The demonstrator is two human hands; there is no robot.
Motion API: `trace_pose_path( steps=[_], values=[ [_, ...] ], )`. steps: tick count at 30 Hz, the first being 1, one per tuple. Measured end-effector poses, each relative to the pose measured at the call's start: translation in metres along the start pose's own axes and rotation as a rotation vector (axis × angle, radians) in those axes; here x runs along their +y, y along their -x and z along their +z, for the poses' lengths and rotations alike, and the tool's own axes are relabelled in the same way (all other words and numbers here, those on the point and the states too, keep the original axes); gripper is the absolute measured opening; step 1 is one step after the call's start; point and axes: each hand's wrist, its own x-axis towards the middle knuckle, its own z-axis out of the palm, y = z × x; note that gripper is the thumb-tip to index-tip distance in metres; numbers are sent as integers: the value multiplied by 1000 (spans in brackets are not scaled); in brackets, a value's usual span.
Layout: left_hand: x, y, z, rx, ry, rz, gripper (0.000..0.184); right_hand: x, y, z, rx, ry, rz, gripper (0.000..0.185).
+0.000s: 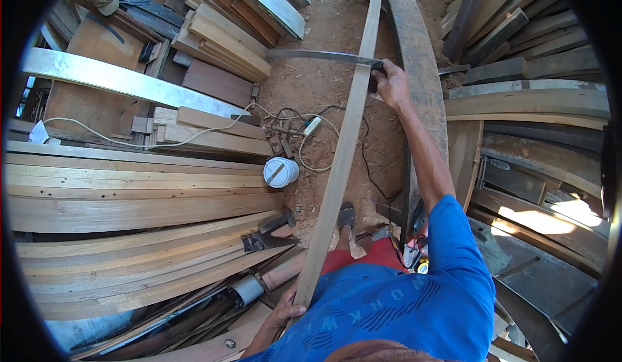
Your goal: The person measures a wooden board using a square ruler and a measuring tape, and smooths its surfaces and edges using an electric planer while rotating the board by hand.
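The right hand (391, 84) is closed on a long-bladed tool (317, 55) crossing the far part of the wooden board (348, 135). The left hand (285, 311) clasps the board's near end; a white bucket (288, 175) stands left of the board.

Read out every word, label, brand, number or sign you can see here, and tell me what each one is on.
"WORK": printed on the blue shirt.
More letters on the shirt's front: too distorted by the folds to read surely.
Saw blade and white power strip: any markings are too small or blurred to read.
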Motion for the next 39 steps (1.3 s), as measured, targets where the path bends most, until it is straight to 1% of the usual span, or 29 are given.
trace_pose_path(
  steps=[2, 3, 6, 10, 16, 19, 22, 24, 25, 26, 27, 28, 29, 31, 32, 33, 34, 35, 37, 38, 39],
  values=[
    [-3, -1, 1, 7, -8, 19, 116, 5, -25, 3, 45, 13, 24, 11],
    [-5, -3, 0, 8, -20, 44, 117, -2, -36, -1, 44, 41, 84, 12],
    [-10, -9, -8, -13, -57, 72, 117, 23, -62, 8, 48, 85, 95, 13],
    [-18, -11, -12, -17, -29, 54, 116, 27, -62, 10, 44, 68, 76, 15],
    [-2, -9, -3, 7, 10, 16, 114, 28, -64, 12, 39, 47, 93, 17],
    [-7, -10, -7, 39, 0, 6, 113, 22, -62, 8, 31, 159, 105, 18],
    [6, -14, -6, 11, 16, 26, 109, 19, -42, 4, 159, 50, 11, 15],
    [-4, -23, -22, 13, 33, 68, 104, 20, -14, -4, 314, -2, 73, 18],
    [-8, -29, -34, 10, 38, 87, 102, 20, 5, -11, 354, -235, 247, 20],
    [-6, -32, -46, -4, 71, 13, 97, 21, 26, -20, 389, -470, 420, 22],
    [1, -33, -62, -20, 98, -62, 92, 25, 46, -28, 502, -596, 407, 22],
    [3, -39, -76, -22, 149, -50, 85, 30, 67, -39, 614, -722, 390, 23],
    [4, -46, -91, -25, 201, -38, 77, 38, 89, -58, 582, -572, 369, 25],
    [3, -73, -114, -25, 357, 160, 59, 57, 128, -92, 514, -280, 328, 29],
    [13, -88, -113, -78, 459, 192, 59, 63, 145, -103, 472, -141, 311, 30],
    [32, -100, -102, -127, 563, 222, 60, 62, 159, -112, 367, 62, 288, 30],
    [48, -106, -91, -214, 558, 198, 68, 62, 176, -118, 256, 261, 271, 31],
    [74, -103, -63, -302, 556, 174, 76, 60, 190, -123, 141, 460, 254, 31],
    [118, -92, -2, -474, 556, 125, 92, 61, 213, -128, -81, 595, 296, 34],
    [126, -92, 14, -559, 557, 102, 100, 65, 222, -128, -196, 660, 313, 37],
    [125, -95, 19, -523, 635, 73, 100, 80, 233, -124, -252, 692, 295, 36]
  ],
)
